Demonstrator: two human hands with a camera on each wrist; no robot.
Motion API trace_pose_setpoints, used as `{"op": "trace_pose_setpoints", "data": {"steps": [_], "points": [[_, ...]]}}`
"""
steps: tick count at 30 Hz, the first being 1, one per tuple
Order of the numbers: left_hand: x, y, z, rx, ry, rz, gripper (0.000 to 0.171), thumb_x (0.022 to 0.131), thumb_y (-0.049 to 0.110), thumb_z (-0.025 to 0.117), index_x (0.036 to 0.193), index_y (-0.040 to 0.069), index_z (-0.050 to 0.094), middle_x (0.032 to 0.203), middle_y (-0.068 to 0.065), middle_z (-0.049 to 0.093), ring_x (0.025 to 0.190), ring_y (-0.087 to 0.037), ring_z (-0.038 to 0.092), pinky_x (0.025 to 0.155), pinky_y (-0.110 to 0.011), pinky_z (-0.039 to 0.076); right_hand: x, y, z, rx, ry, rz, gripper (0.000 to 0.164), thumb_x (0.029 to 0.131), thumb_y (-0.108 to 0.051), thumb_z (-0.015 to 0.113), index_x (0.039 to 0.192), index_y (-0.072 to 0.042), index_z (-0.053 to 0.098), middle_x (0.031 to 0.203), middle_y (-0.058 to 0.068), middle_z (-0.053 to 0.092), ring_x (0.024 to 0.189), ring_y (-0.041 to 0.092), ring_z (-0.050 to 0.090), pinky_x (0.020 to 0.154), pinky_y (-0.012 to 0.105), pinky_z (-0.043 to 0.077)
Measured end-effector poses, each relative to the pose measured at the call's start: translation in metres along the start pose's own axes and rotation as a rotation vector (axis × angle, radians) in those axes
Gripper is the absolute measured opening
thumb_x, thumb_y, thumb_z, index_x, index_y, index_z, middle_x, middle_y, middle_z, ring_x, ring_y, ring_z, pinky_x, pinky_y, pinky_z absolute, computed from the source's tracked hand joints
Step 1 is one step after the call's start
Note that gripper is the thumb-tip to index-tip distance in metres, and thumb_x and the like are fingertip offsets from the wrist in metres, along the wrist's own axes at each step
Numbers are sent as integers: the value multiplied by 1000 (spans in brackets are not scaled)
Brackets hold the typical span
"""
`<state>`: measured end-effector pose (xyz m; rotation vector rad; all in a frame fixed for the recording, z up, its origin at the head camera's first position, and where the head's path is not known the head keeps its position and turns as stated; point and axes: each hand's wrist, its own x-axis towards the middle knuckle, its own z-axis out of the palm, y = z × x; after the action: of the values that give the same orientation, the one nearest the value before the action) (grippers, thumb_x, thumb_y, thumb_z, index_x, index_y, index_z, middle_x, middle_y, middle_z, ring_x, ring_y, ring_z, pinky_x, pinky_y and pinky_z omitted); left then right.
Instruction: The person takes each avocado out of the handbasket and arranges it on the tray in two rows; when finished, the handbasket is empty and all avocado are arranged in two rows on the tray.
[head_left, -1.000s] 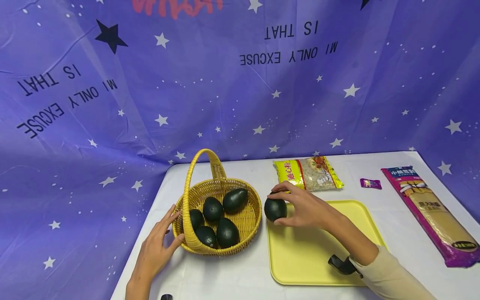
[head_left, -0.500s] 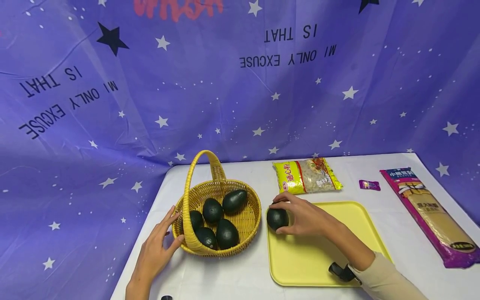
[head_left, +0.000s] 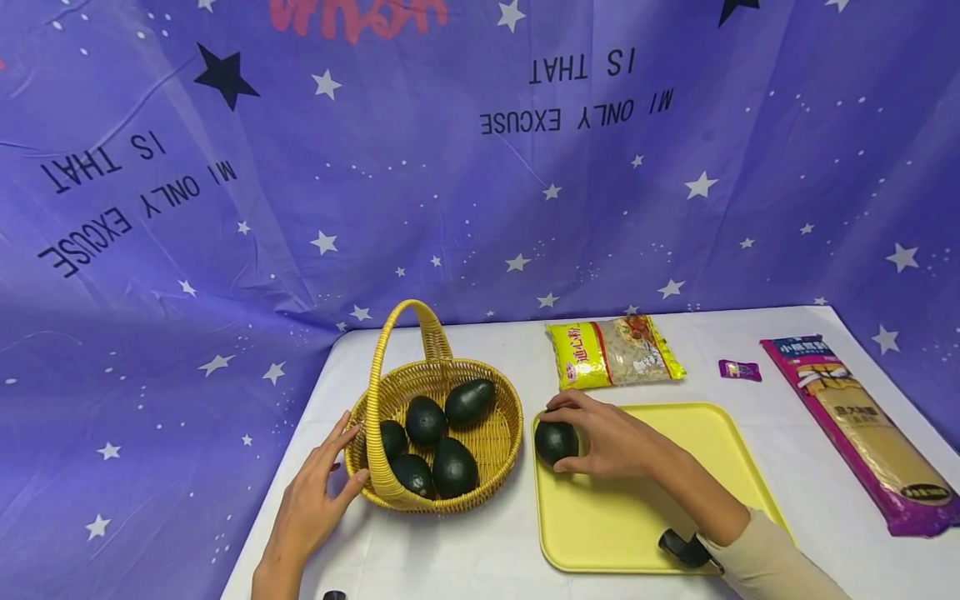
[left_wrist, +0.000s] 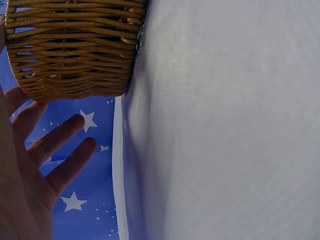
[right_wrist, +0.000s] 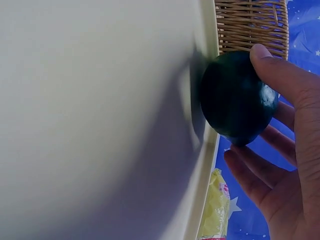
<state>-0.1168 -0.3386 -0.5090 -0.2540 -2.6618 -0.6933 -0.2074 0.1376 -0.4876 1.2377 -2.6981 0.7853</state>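
Sleeve (head_left: 772, 554): Where the right forearm reaches in, a beige cuff overlies the near right corner of the tray (head_left: 592, 533), a black device (head_left: 684, 548) just beside it.
Tray: yellow, flat on the white table (head_left: 442, 554), right of the basket (head_left: 495, 442) and just apart from it.
Left hand (head_left: 309, 500): fingers loosely spread, some touching the basket's left rim near the table's left edge, probably to keep it from sliding; they curl round nothing, and two fingertips stand clear of the wicker.
Right hand (head_left: 611, 440): thumb on the near side and fingers on the far side, parted only by the fruit, pinching the held avocado (head_left: 557, 442); the curved grip seems to suit its smooth, round skin.
Held avocado: over the tray's far left corner; whether it touches the tray, I cannot tell.
Basket: upright, handle arched above, with five avocados (head_left: 454, 467) inside and bare wicker at its right; the raised wall likely keeps them from rolling.
Noodle pack (head_left: 862, 429): aslant along the table's right edge.
Yellow bag (head_left: 618, 352): just beyond the tray, near the table's far edge.
Purple sweet (head_left: 740, 370): between that bag and the noodle pack.
Backdrop (head_left: 442, 183): starry cloth hanging behind the far edge.
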Motion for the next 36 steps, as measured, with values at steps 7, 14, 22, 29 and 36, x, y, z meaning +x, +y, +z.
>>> {"op": "trace_pose_setpoints", "data": {"steps": [7, 14, 22, 29, 36], "points": [[0, 0, 0, -3, -3, -6, 68, 99, 34, 77, 162, 32, 51, 173, 5, 40, 116, -23, 69, 90, -53, 63, -1, 0, -1, -41, -15, 14, 69, 84, -50, 92, 143, -21, 70, 148, -2, 59, 132, 21, 62, 106, 45, 59], [0, -1, 1, -7, -2, -8, 68, 99, 33, 78, 162, 32, 51, 173, 9, 38, 121, -22, 66, 91, -49, 63, -2, -1, -1, -72, -22, 27, 73, 81, -54, 93, 144, -24, 69, 152, -4, 58, 137, 23, 61, 106, 48, 58], [0, -2, 1, -10, 1, -2, 67, 99, 33, 78, 161, 28, 53, 172, 4, 40, 118, -23, 68, 90, -51, 63, -1, -1, -5, -114, -9, 8, 73, 82, -57, 91, 144, -26, 69, 152, -2, 60, 137, 24, 61, 107, 50, 57], [0, -1, 1, -6, -1, -4, 67, 99, 34, 78, 161, 28, 52, 173, 7, 39, 120, -23, 68, 91, -52, 63, 1, -3, -7, -129, -7, 12, 71, 84, -60, 87, 145, -28, 68, 152, -2, 60, 134, 25, 63, 107, 50, 57], [0, -1, 1, -7, -8, -11, 67, 100, 35, 77, 162, 31, 51, 174, 10, 36, 120, -24, 69, 92, -53, 62, 5, -3, -11, -147, 19, -32, 68, 89, -62, 82, 145, -27, 67, 150, -4, 61, 133, 23, 63, 106, 48, 58]]}}
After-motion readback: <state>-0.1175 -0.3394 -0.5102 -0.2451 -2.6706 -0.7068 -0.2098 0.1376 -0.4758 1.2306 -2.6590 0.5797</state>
